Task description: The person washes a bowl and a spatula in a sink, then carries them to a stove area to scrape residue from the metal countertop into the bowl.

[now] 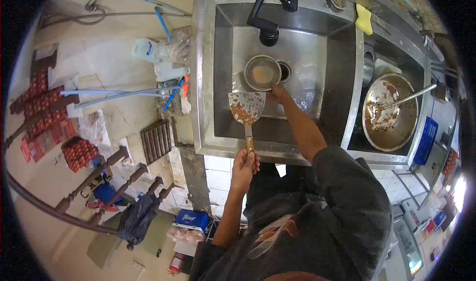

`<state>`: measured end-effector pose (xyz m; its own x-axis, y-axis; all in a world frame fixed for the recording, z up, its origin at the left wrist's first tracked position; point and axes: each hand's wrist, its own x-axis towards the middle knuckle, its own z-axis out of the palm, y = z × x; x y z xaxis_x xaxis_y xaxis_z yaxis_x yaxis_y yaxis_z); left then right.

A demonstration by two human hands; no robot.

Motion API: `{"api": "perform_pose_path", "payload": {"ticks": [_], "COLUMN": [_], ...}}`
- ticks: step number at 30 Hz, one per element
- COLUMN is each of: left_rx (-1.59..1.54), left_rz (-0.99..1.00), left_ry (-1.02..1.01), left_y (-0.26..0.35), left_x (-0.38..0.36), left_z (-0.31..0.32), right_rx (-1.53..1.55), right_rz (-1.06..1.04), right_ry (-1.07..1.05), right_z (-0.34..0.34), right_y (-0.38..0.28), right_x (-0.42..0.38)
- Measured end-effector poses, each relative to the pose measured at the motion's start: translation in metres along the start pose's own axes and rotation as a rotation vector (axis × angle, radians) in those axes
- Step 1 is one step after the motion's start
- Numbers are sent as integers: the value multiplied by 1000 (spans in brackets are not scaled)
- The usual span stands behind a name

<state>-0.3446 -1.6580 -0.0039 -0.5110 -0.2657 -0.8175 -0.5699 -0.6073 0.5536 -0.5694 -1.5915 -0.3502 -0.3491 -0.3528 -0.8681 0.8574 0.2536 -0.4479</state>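
My left hand (pixel 244 166) is closed around the wooden handle of a wide metal spatula (pixel 247 106). Its broad blade points away from me over the near left part of the sink, smeared with brown residue. Deeper in the sink, my right hand (pixel 278 93) grips the near rim of a small round metal bowl (pixel 263 72), which has a tan patch showing in its middle. The bowl lies just left of the drain hole (pixel 284 71) and partly overlaps it in this view.
A black faucet (pixel 269 35) reaches over the steel sink (pixel 204 82). In the right basin sits a large soiled bowl (pixel 379 127) with a long-handled utensil (pixel 411 96) in it. A yellow sponge (pixel 363 19) lies on the back ledge. Blue-grey pipes (pixel 119 95) extend at left.
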Motion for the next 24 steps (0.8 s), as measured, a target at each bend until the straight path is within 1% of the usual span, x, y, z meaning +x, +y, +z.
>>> {"api": "perform_pose_path", "payload": {"ticks": [3, 5, 6, 8, 11, 13, 16, 19, 22, 23, 24], "left_rx": [-40, -27, -21, -27, -2, 13, 15, 8, -88, -127, -166], "left_rz": [13, -45, -74, -71, -65, -64, -69, -81, -90, -99, -104], "left_ry": [-65, -59, -53, -114, -179, -220, -284, -328, -336, -327, -317], "left_y": [7, 7, 8, 13, 6, 9, 21, 31, 35, 34, 34], "left_x": [37, 60, 71, 91, 133, 156, 184, 204, 229, 235, 239], "left_z": [-8, -12, -13, -12, -9, -2, 14, 32, 55, 61, 66], "right_rx": [-735, -721, -445, -379, -443, -394, -655, -678, -562, -472, -312], "right_rz": [-354, -701, -922, -1251, -1178, -1025, -980, -1067, -1360, -1197, -958], "right_ry": [824, 1091, 1060, 816, 502, 336, 456, 348, 638, 822, 752], "right_z": [0, -7, -9, -2, 6, 18, 10, 11, -9, -12, -14], "right_y": [-18, -63, -119, -205, -274, -291, -294, -283, -241, -210, -177], "right_x": [-9, -40, -77, -133, -154, -165, -168, -182, -149, -138, -133]}}
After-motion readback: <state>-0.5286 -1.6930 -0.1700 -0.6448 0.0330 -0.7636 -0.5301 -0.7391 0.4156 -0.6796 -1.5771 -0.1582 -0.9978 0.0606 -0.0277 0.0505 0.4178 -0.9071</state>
